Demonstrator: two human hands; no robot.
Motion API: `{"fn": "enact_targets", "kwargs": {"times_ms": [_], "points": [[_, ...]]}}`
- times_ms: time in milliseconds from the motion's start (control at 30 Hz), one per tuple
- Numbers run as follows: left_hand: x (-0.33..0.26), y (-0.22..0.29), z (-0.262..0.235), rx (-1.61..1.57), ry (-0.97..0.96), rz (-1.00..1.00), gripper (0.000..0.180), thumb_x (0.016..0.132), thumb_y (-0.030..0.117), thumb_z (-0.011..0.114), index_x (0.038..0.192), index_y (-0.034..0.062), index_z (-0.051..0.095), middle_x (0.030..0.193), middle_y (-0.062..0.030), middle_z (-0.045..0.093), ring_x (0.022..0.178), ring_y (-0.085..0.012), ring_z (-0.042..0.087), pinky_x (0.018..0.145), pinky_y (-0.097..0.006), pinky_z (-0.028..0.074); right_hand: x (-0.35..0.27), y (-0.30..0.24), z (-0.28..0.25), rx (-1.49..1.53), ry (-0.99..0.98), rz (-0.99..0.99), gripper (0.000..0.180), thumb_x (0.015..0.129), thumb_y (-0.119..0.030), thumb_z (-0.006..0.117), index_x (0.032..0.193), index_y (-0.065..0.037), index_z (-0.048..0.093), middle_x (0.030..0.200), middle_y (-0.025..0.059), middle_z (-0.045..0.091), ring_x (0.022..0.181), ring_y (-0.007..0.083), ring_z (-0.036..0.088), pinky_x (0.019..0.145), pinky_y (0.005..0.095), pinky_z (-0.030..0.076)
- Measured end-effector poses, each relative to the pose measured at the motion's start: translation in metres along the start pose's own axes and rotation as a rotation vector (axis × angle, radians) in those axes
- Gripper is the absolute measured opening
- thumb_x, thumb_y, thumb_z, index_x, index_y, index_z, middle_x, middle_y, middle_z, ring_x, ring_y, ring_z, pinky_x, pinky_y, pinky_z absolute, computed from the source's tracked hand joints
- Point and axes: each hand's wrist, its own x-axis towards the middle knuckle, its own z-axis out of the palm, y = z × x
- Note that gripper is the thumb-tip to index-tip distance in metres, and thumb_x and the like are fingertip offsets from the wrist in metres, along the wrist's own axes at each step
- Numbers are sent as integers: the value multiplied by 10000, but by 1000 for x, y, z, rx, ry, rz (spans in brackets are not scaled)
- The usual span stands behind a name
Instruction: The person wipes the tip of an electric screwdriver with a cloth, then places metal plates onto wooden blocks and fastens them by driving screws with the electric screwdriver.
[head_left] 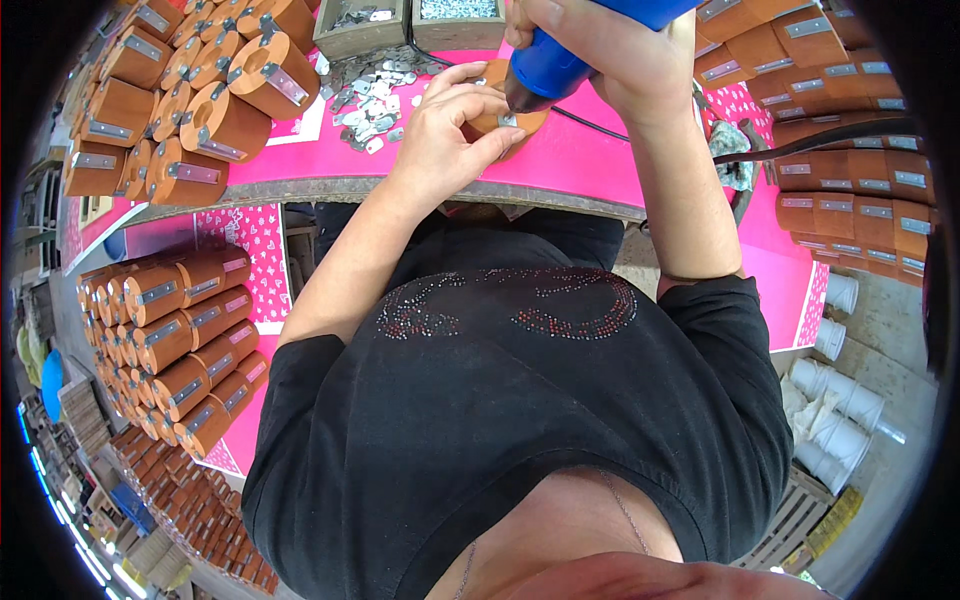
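Note:
My right hand [630, 50] is closed around a blue power screwdriver [572, 52], tilted so that its dark nose points down at an orange-brown round wooden block [530, 124]. On the pink table my left hand [452, 135] grips this block, thumb on the near side and fingers over the top. A small metal plate [508, 120] shows on the block beside my left thumb, close to the screwdriver's nose. The tool's tip and the far part of the block are partly hidden. Left of my left hand lies a loose heap of small metal plates [372, 108].
Two wooden boxes stand at the back, one with metal plates [360, 38], one with small silvery fasteners [458, 10]. Stacked wooden blocks rise at the left [215, 120] and right [850, 160]. A dark cable [590, 124] crosses the table. A hammer [748, 150] and cloth [733, 165] lie right.

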Motion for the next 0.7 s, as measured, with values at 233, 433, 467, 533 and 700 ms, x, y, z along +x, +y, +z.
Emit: {"fn": "enact_targets", "kwargs": {"times_ms": [233, 433, 467, 533, 700], "points": [[0, -1, -2, 18, -7, 11, 214, 644, 181, 721, 763, 31, 625, 850, -61, 630, 1057, -277, 476, 878, -373, 383, 3, -9, 2, -171, 49, 171, 400, 648, 96, 584, 1009, 17, 432, 651, 51, 559, 572, 102, 538, 514, 221, 443], [-5, 0, -4, 9, -30, 85, 353, 600, 194, 739, 892, 49, 604, 1005, -73, 587, 1095, -290, 440, 908, -389, 356, -6, -7, -14, -44, 69, 132, 460, 648, 11, 597, 1060, 20, 394, 650, 87, 550, 568, 173, 554, 533, 278, 467], [-6, -1, -2, 17, -23, 87, 353, 600, 194, 739, 892, 49, 604, 1005, -73, 587, 1095, -290, 440, 908, -389, 356, -9, -6, -16, 150, 69, 67, 486, 642, -18, 605, 1074, 18, 385, 653, 103, 546, 570, 200, 554, 545, 309, 472], [-7, -3, 2, 48, 27, 148, 385, 560, 175, 748, 895, 51, 603, 1023, -76, 571, 1090, -305, 439, 909, -395, 355, -20, 16, -71, 48, -177, 13, 459, 740, -155, 417, 1160, 17, 351, 822, 128, 512, 741, 248, 488, 726, 437, 404], [-4, 0, 7, 178, 115, 182, 407, 549, 176, 764, 913, 77, 612, 1203, -178, 421, 1115, -348, 414, 900, -397, 370, -39, -11, -78, 261, 135, -165, 449, 726, -160, 445, 1145, -4, 398, 790, 113, 518, 735, 230, 480, 736, 431, 398]]}}
